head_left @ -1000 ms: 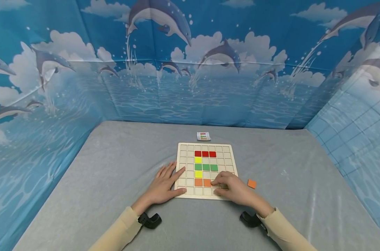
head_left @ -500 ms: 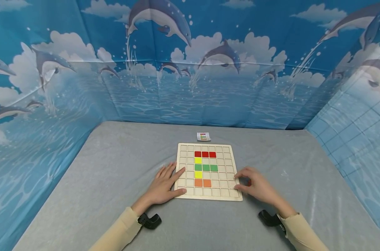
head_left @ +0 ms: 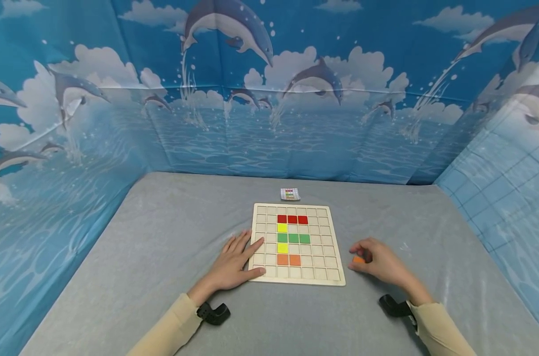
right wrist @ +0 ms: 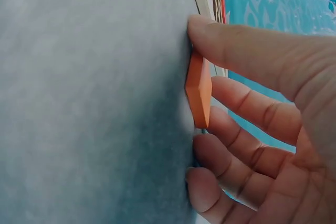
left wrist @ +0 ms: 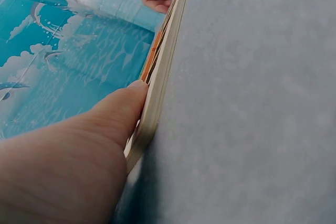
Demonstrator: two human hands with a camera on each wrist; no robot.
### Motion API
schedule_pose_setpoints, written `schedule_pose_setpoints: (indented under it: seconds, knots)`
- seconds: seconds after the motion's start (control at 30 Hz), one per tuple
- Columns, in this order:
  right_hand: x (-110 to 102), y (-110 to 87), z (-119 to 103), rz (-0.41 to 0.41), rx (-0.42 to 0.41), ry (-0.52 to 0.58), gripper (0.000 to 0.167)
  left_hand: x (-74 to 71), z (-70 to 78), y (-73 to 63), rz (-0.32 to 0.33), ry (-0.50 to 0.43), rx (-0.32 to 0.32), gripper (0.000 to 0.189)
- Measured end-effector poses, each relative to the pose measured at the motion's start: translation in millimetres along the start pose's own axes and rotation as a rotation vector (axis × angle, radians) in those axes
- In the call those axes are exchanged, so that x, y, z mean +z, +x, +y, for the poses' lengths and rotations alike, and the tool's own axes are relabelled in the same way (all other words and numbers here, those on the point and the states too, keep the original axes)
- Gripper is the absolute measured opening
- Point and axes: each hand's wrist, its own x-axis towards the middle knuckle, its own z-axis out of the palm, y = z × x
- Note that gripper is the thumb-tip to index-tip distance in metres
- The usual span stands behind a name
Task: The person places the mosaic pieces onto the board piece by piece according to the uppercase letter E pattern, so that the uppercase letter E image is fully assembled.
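A wooden grid board (head_left: 321,275) lies flat on the table, with red (head_left: 292,219), yellow (head_left: 282,228), green (head_left: 293,238) and orange tiles (head_left: 294,260) set in its cells. My left hand (head_left: 227,264) rests spread over the board's left edge, thumb and index finger on its rim; the left wrist view shows the thumb (left wrist: 118,109) on the near corner. Right of the board, my right hand (head_left: 382,262) has its thumb and curled fingers around a loose orange square tile (right wrist: 198,90). The thumb touches one edge of the tile and a fingertip meets its other side, at table level.
A small card (head_left: 289,194) printed with a coloured grid pattern lies just behind the board. The grey covered table (head_left: 185,212) stretches around it. A blue dolphin-print curtain (head_left: 269,143) hangs at the back and sides.
My right hand has left the orange row on the board and moved right, off the board, to the loose orange tile, closing its fingers there. The left hand has stayed put.
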Motion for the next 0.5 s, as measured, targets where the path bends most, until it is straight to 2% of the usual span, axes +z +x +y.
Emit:
schedule_pose_setpoints:
  seconds: [0.17,0.4,0.5]
  knots:
    - [1.1,-0.1,3.8,-0.008,0.046,0.032,0.024,1.0,-1.1,0.3,-0.005,0.007,-0.003,0.075]
    - [-2.6,-2.4,3.2,0.002,0.103,0.089,0.039,1.5,-0.8,0.9,-0.011,0.009,-0.009,0.076]
    - [-4.9,-3.5,3.4,-0.023,0.114,0.092,0.031,1.0,-0.2,0.7,-0.011,0.008,-0.010,0.075]
